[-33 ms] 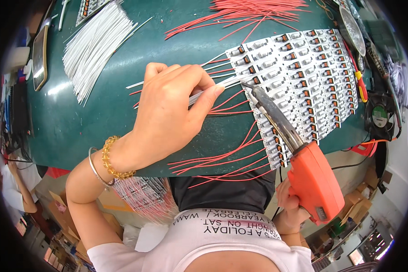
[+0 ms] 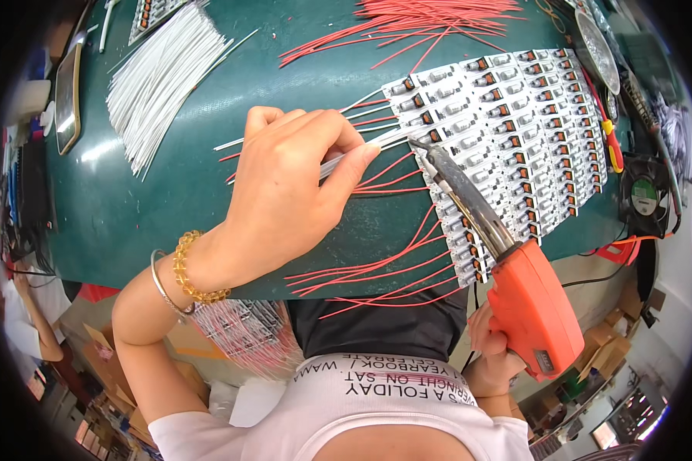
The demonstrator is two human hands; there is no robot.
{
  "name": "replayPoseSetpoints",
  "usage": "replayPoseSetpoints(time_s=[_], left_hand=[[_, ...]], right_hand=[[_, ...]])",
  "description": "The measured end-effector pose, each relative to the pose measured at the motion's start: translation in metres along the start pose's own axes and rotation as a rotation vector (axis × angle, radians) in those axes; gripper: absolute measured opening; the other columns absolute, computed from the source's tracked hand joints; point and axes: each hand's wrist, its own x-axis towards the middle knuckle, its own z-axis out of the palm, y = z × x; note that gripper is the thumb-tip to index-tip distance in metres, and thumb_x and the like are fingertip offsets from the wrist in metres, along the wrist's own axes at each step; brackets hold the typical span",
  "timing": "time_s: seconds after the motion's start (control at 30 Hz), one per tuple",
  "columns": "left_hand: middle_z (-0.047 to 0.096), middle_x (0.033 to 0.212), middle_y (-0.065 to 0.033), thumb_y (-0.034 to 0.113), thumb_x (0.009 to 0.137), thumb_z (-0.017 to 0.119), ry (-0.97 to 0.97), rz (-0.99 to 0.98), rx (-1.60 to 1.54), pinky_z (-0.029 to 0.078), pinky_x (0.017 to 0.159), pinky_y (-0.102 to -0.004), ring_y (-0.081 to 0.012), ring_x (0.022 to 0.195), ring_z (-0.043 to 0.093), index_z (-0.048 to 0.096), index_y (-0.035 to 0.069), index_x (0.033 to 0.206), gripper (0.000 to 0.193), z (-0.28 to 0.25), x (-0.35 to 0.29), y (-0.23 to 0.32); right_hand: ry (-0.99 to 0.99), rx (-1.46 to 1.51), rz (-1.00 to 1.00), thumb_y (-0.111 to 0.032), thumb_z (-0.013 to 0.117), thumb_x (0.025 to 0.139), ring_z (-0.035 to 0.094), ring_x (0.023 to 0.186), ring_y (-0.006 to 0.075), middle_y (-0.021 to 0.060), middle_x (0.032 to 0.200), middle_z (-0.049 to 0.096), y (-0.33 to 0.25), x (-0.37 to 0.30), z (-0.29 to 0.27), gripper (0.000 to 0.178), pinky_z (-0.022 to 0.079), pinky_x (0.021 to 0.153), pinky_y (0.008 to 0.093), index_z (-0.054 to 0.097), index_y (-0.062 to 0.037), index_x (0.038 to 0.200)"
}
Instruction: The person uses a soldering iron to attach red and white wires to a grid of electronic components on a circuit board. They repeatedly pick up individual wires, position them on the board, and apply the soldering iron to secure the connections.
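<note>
My left hand (image 2: 292, 180) pinches thin white wires (image 2: 389, 139) between thumb and fingers. One wire end meets the left edge of a panel of small white circuit boards (image 2: 524, 150), which carry rows of black-and-orange parts. My right hand (image 2: 488, 349) is wrapped round the grip of a red soldering gun (image 2: 536, 307). Its dark tip touches or nearly touches the board edge beside the wire end; contact is too small to tell. Red wires (image 2: 361, 265) extend left from the near boards. Farther boards have red and white wires, partly hidden behind my left hand.
On the green table (image 2: 200, 223) lie a bundle of white wires (image 2: 161, 84) and a pile of red wires (image 2: 438, 17). A phone (image 2: 69, 100) is at the left edge. To the right are a red-and-yellow screwdriver (image 2: 612, 142) and a black fan (image 2: 644, 196).
</note>
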Motion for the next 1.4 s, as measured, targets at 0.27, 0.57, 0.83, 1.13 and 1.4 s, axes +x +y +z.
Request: replayPoseSetpoints(time_s=[0.27, 0.57, 0.83, 1.13, 1.4], left_hand=[[0.052, 0.063, 0.0011, 0.015, 0.085, 0.072, -0.016, -0.015, 0.000, 0.033, 0.071, -0.0297, -0.0135, 0.059, 0.040, 0.063, 0.007, 0.078, 0.014, 0.000, 0.000, 0.001], [0.052, 0.064, 0.0001, 0.014, 0.085, 0.072, -0.024, -0.029, 0.004, 0.034, 0.070, -0.0303, -0.0147, 0.060, 0.041, 0.064, 0.006, 0.079, 0.013, -0.002, 0.000, 0.002], [0.061, 0.068, -0.0024, 0.007, 0.079, 0.075, 0.053, 0.068, -0.036, 0.037, 0.072, -0.0309, -0.0180, 0.063, 0.051, 0.063, 0.005, 0.075, 0.013, -0.015, -0.002, 0.010], [0.053, 0.059, 0.0006, 0.005, 0.079, 0.073, -0.037, 0.069, -0.093, 0.033, 0.069, -0.0358, -0.0188, 0.053, 0.044, 0.054, 0.008, 0.069, 0.022, 0.002, -0.012, 0.009], [0.049, 0.060, 0.0000, 0.002, 0.076, 0.075, -0.019, 0.060, -0.076, 0.033, 0.069, -0.0322, -0.0161, 0.054, 0.041, 0.057, 0.007, 0.069, 0.019, 0.003, -0.014, 0.010]], right_hand=[[0.063, 0.041, 0.080, -0.066, 0.065, 0.079, 0.041, 0.041, 0.0079, -0.0024, 0.050, 0.044, -0.025, 0.004, 0.017, 0.093, 0.037, 0.045, 0.0226, 0.046, 0.0121, 0.127], [0.078, 0.135, 0.010, -0.063, 0.063, 0.083, 0.041, 0.040, 0.0086, -0.0027, 0.050, 0.044, -0.018, 0.004, 0.014, 0.088, 0.037, 0.044, 0.0235, 0.045, 0.0111, 0.127], [0.133, 0.176, -0.050, -0.059, 0.062, 0.087, 0.042, 0.039, 0.0096, -0.0019, 0.049, 0.045, -0.012, -0.002, 0.010, 0.084, 0.038, 0.043, 0.0242, 0.043, 0.0115, 0.128], [-0.051, -0.071, -0.050, -0.057, 0.060, 0.088, 0.045, 0.048, 0.0130, -0.0020, 0.056, 0.049, 0.007, -0.014, -0.012, 0.064, 0.038, 0.048, 0.0277, 0.048, 0.0026, 0.108], [-0.154, -0.267, 0.065, -0.045, 0.053, 0.089, 0.049, 0.063, 0.0243, 0.0010, 0.068, 0.054, 0.000, -0.016, -0.024, 0.037, 0.033, 0.058, 0.0367, 0.053, -0.0135, 0.069]])
